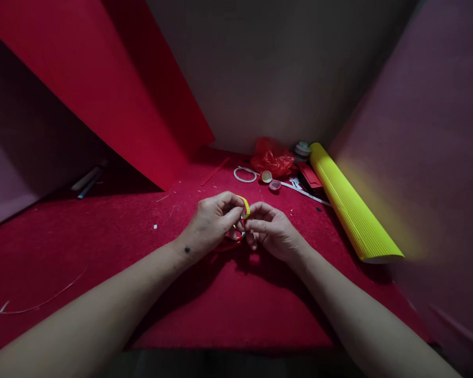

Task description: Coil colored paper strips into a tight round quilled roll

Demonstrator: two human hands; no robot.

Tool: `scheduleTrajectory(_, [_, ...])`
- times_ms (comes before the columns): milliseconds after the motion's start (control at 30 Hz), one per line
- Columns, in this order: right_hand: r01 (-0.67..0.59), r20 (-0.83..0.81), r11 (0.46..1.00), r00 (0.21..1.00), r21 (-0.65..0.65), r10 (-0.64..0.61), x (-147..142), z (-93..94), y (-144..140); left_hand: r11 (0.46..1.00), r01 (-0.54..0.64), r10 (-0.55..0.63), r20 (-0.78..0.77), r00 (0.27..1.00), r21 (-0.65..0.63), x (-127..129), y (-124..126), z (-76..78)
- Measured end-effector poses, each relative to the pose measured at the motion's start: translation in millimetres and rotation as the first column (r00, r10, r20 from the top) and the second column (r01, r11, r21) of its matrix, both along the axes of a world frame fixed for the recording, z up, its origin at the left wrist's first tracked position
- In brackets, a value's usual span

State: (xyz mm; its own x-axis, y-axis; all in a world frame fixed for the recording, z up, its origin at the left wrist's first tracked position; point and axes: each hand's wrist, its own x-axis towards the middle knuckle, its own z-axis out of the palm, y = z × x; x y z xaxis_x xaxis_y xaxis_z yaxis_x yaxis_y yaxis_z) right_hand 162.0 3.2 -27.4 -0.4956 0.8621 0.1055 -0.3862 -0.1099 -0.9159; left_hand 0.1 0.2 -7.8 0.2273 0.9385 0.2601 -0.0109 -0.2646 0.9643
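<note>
Both hands meet over the red cloth, working on a narrow, ridged yellow paper strip (246, 208) that curves up between them. My left hand (216, 220) pinches the strip between thumb and fingers. My right hand (274, 230) closes its thumb and fingertips at the strip's lower end; its exact hold is partly hidden. Beneath the left fingers shows a red, rounded object (229, 244) with a small shiny part, mostly covered, so its kind is unclear.
A yellow corrugated paper roll (355, 205) lies at right. Behind the hands are a white ring (245, 175), two small round cups (275, 186), a red plastic bag (274, 157), a jar (302, 149) and white strips (305, 193). A large red sheet (102, 89) leans at left.
</note>
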Motion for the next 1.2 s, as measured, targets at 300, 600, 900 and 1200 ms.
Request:
scheduleTrajectory(300, [0.189,0.059,0.98,0.979,0.06,-0.193,-3.6,-2.5,-2.1,0.998,0.008,0.0,-0.136,0.991,0.058,-1.0,1.2,-2.2])
scheduleTrajectory(600, [0.164,0.031,0.986,0.986,-0.012,-0.163,-4.1,2.9,-2.9,0.998,0.06,-0.056,-0.191,0.98,0.014,-2.2,2.5,1.0])
scheduleTrajectory(900, [0.17,0.016,0.985,0.985,-0.021,-0.17,-3.5,1.5,-2.5,0.998,0.039,-0.028,-0.26,0.965,0.039,-2.8,2.3,-1.1])
scheduleTrajectory(1200, [0.165,0.043,0.986,0.986,-0.021,-0.164,-2.4,1.9,-1.2,0.998,0.053,-0.04,-0.259,0.965,0.043,-2.7,1.6,-1.2])
